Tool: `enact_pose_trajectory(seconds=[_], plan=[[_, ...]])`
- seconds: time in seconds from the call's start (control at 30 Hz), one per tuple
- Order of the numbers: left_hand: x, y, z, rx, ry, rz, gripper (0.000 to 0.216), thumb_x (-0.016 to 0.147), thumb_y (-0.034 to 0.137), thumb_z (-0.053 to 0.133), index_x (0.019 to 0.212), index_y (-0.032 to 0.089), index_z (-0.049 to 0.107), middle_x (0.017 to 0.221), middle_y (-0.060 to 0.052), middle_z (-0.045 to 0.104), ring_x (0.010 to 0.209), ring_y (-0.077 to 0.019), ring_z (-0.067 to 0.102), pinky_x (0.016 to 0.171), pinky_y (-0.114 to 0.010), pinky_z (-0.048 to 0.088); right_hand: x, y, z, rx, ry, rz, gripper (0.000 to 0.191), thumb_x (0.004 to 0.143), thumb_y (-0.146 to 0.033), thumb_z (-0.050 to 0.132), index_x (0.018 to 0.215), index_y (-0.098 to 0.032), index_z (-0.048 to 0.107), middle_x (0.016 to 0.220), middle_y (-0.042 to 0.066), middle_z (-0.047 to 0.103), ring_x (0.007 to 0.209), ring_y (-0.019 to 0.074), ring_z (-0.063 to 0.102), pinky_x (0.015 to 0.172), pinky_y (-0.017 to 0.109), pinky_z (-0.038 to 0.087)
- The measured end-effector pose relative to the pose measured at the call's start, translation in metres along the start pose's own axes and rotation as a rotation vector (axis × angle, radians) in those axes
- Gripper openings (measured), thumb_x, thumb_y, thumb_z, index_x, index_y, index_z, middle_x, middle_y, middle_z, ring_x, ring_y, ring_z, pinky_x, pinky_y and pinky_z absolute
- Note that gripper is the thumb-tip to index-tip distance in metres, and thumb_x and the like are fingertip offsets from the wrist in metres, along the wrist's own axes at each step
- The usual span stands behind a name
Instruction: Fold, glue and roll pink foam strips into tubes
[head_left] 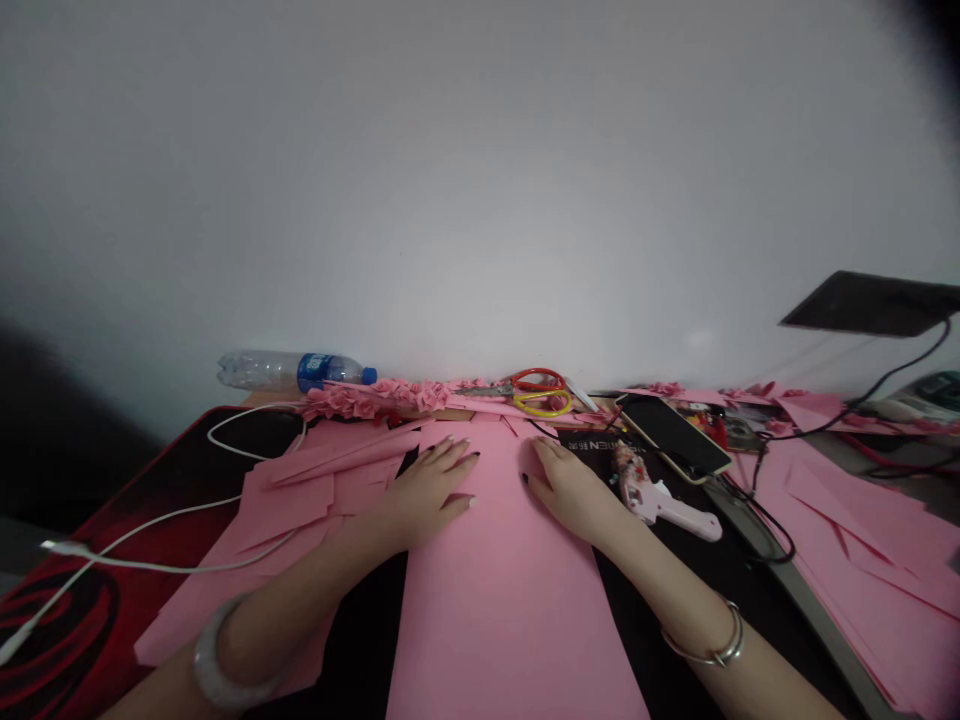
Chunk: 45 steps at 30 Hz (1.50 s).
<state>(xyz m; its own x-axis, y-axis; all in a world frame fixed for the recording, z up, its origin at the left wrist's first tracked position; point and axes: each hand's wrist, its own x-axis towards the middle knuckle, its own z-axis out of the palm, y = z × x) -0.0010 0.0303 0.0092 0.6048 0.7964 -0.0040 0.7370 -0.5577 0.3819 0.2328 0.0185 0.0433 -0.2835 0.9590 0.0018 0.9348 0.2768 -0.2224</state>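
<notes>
On the far part of the pink sheet (517,620), both hands rest palm-down. Left hand (431,490) lies across its left edge: fingers spread fairly wide, thumb apart, touching paper, gripping nothing. Right hand (576,490) sits over its right edge, fingers closer together, a little bent; nothing held that I can make out from my post. Sheet runs flat toward the camera, near end out of frame. I see no cut or fold on its bare part. My reading: this piece is barely begun, while flowers (360,402) beyond it look made already; what is left I cannot tell. Left of the sheet, loose pieces (289,510) overlap on the mat (367,630), white cable (165,570) over them. Right of it, glue gun (664,500), then phone (675,438). Past its far end, scissors (511,388); bottle (313,371) farther left, by the wall (480,200).
</notes>
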Motion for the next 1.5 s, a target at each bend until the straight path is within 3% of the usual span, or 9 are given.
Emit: enact_pose_trajectory(seconds=[0.23,0.43,0.73,0.93,1.03,1.17,1.27,1.4,1.5], plan=[[0.031,0.004,-0.006,0.053,0.052,-0.065,0.059,0.092,0.036,0.042,0.139,0.001,0.037,0.15,-0.022,0.028,0.14,-0.0331,0.024,0.113,-0.045,0.025,0.018,0.012,0.013,-0.011,0.045,-0.002,0.049,0.089,-0.021,0.045,0.133,-0.001,0.041,0.139,0.023,0.045,0.13,0.0272,0.042,0.107,0.036,0.032],[0.042,0.006,-0.008,0.064,0.119,-0.066,0.054,0.092,0.032,0.043,0.137,0.004,0.041,0.147,-0.021,0.035,0.137,-0.0317,0.03,0.112,-0.043,0.028,0.024,0.013,0.011,-0.037,0.045,0.036,0.057,0.089,-0.027,0.046,0.14,-0.006,0.032,0.141,0.023,0.043,0.127,0.0327,0.044,0.099,0.042,0.038],[0.043,0.004,-0.006,0.048,0.198,-0.04,0.048,0.088,0.032,0.05,0.131,0.01,0.049,0.141,-0.016,0.044,0.13,-0.0286,0.04,0.109,-0.038,0.034,0.035,0.018,-0.004,-0.122,0.04,0.051,0.059,0.083,-0.039,0.06,0.133,-0.014,0.042,0.124,0.016,0.06,0.113,0.0294,0.056,0.088,0.037,0.042],[0.043,0.0,0.003,0.064,0.215,-0.029,0.046,0.09,0.034,0.049,0.131,0.011,0.05,0.14,-0.015,0.045,0.132,-0.0274,0.038,0.111,-0.038,0.031,0.046,0.007,0.005,-0.257,0.153,0.096,0.03,0.092,-0.024,0.044,0.114,-0.012,0.06,0.1,0.019,0.069,0.086,0.0289,0.066,0.075,0.036,0.044],[0.042,-0.002,0.008,0.078,0.236,-0.015,0.046,0.092,0.034,0.047,0.132,0.011,0.048,0.141,-0.016,0.044,0.132,-0.0276,0.038,0.111,-0.04,0.031,0.05,0.007,0.009,-0.3,0.17,0.079,0.028,0.091,-0.015,0.041,0.093,-0.01,0.068,0.082,0.019,0.071,0.075,0.0281,0.067,0.069,0.034,0.044],[0.042,-0.006,0.014,0.094,0.264,-0.006,0.046,0.092,0.033,0.047,0.132,0.01,0.048,0.141,-0.017,0.043,0.131,-0.0297,0.038,0.109,-0.043,0.032,0.047,0.011,0.007,-0.31,0.201,-0.007,0.027,0.088,-0.009,0.042,0.09,-0.011,0.069,0.086,0.017,0.071,0.082,0.0269,0.066,0.077,0.036,0.041],[0.042,-0.008,0.017,0.09,0.273,-0.003,0.046,0.092,0.034,0.047,0.133,0.012,0.048,0.142,-0.017,0.042,0.132,-0.0307,0.037,0.109,-0.046,0.031,0.037,0.01,0.001,-0.279,0.226,-0.078,0.025,0.089,-0.01,0.044,0.093,-0.013,0.068,0.095,0.014,0.072,0.092,0.0242,0.064,0.085,0.034,0.038],[0.042,-0.009,0.018,0.083,0.278,0.021,0.047,0.093,0.033,0.046,0.137,0.018,0.045,0.144,-0.013,0.041,0.134,-0.0288,0.035,0.11,-0.046,0.03,0.027,0.009,-0.014,-0.196,0.284,-0.056,0.024,0.088,-0.012,0.043,0.097,-0.015,0.066,0.087,0.011,0.072,0.08,0.021,0.065,0.073,0.029,0.042],[0.042,-0.009,0.019,0.083,0.274,0.019,0.047,0.093,0.033,0.046,0.135,0.014,0.047,0.143,-0.015,0.042,0.134,-0.0295,0.034,0.11,-0.045,0.03,0.029,0.013,-0.031,0.219,0.367,0.044,0.02,0.088,-0.018,0.045,0.096,-0.017,0.063,0.085,0.009,0.072,0.074,0.0188,0.067,0.065,0.026,0.045]])
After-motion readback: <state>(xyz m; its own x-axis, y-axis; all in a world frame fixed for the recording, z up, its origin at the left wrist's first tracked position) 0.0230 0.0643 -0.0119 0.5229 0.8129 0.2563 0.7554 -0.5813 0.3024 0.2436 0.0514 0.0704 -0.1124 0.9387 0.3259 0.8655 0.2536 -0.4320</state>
